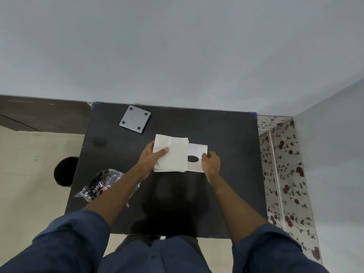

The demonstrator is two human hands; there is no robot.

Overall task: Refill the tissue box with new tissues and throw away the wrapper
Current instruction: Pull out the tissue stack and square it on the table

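Black counter (226,174) against grey wall, grey lid (135,121) far left, wrapper (102,186) near left edge, left hand (152,157) clamped on tissues (171,154) mid-counter, overlapping box (197,154) pinched by right hand (211,161), dark bin (64,171) on floor.

We see a matt black table (226,154) with a faint sheen. On it the tissues (173,154) look like soft, slightly textured white paper; the box (197,148) beside them is smooth white card. The wrapper (102,186) at the table's left edge is glossy, crinkled clear plastic. The grey plate (135,121) at the table's far edge looks smooth, satin metal.
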